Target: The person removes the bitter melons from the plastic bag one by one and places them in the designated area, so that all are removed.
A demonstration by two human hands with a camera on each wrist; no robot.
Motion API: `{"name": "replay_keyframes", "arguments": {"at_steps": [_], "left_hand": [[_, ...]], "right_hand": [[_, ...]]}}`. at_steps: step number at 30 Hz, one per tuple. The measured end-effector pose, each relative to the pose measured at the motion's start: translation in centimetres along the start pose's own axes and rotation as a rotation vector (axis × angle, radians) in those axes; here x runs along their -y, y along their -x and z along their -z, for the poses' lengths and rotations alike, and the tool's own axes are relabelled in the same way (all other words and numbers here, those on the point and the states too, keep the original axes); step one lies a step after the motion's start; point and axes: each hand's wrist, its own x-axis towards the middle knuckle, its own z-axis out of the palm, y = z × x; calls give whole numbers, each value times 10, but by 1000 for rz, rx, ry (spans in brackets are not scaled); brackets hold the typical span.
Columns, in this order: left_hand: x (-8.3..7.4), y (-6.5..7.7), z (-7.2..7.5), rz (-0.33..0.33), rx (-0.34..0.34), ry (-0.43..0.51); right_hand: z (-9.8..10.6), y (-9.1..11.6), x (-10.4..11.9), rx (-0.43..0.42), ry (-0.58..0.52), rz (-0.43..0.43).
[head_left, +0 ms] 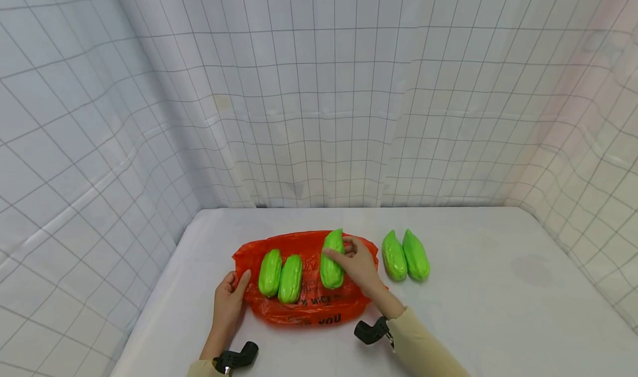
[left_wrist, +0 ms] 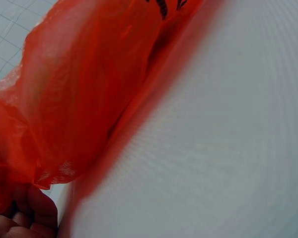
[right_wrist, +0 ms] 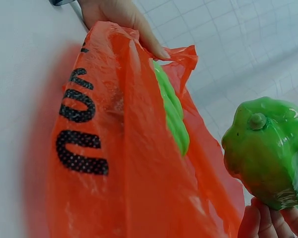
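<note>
In the head view a red plastic bag with black lettering lies spread on the table. My left hand pinches its left edge; in the left wrist view the curled fingers are at the bag's crumpled rim. My right hand holds a glossy, ridged green bitter melon over the bag's right part, thumb on one side. The right wrist view shows this melon end on, its stem nub facing the camera. Two similar bitter melons lie side by side on the bag's left half.
Two more bitter melons lie together on the white table, just right of the bag. White grid-patterned curtains hang behind the table and along both sides. A dark wrist camera is strapped on each wrist.
</note>
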Motion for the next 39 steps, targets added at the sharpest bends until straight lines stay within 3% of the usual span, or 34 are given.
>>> {"name": "replay_keyframes", "arguments": {"at_steps": [7,15,22,31,34,39], "left_hand": [[-2,0,0,-11,-6,2],[-3,1,-1,-26,3,40],[-3,2,-1,-20,2,42],[-4,0,-1,-27,1,52],[-16,6,1,-22,14,54],[-12,5,1,-40,9,36]], "right_hand": [[9,-1,0,-26,-9,19],[19,1,3,-72,-98,49],[31,2,4,-121,-85,48],[49,5,6,-120,-80,51],[55,4,5,-110,-123,50],[65,4,7,-130,-135,39]]}}
